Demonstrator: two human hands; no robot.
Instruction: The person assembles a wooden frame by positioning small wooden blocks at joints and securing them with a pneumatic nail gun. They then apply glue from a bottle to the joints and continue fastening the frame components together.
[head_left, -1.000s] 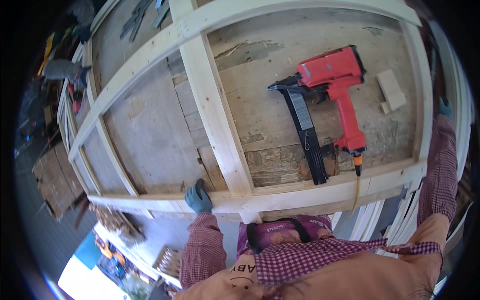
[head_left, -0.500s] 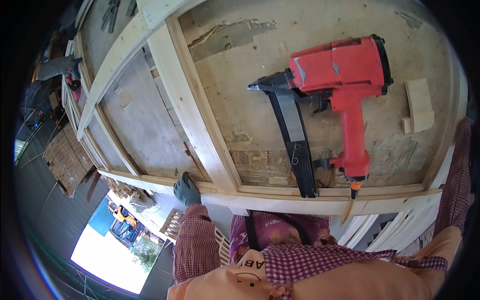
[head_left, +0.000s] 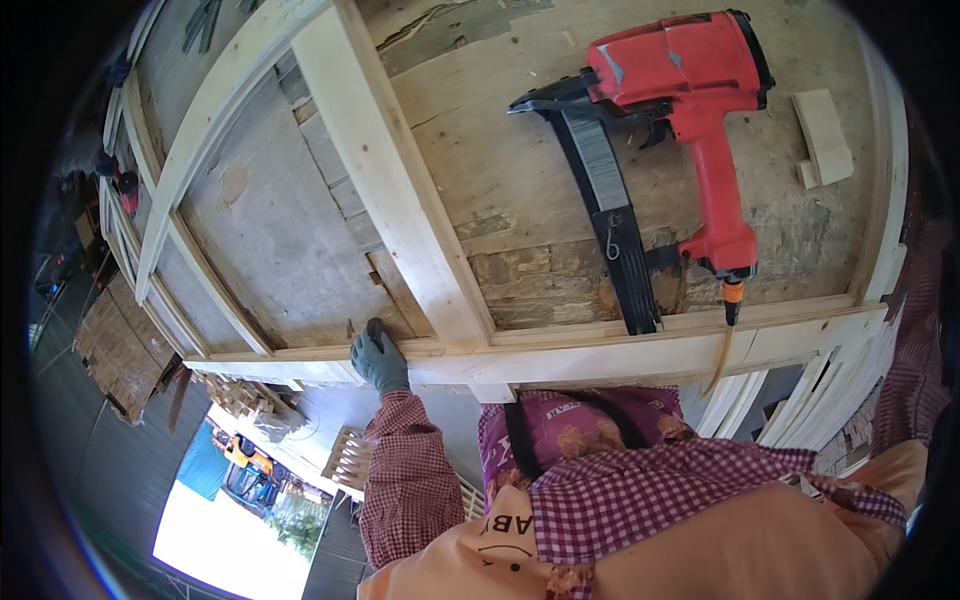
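Observation:
My left hand [head_left: 380, 358], in a grey-green glove with dark fingertips, is closed over the near rail of a pale wooden frame [head_left: 600, 362], just left of a crosspiece [head_left: 395, 180]. My right hand is out of sight; only its checked sleeve [head_left: 908, 340] shows at the right edge. A red pneumatic staple gun [head_left: 712, 160] lies on its side on the board inside the frame, untouched. Its black magazine [head_left: 610, 215] slants down to the near rail, and a hose [head_left: 722, 365] with an orange fitting hangs over that rail.
Right of the gun lie small wood offcuts [head_left: 826, 140]. A curved wooden strip [head_left: 215, 110] crosses the frame's left part. At far left another person's gloved hand [head_left: 106, 164] is near a red tool [head_left: 128, 188]. Boards [head_left: 800, 405] stand below right; a slatted pallet [head_left: 347, 458] sits below left.
The whole view has shifted, so the frame and staple gun appear higher in the picture. My left hand keeps its place on the rail. The other person's arm at far left has moved.

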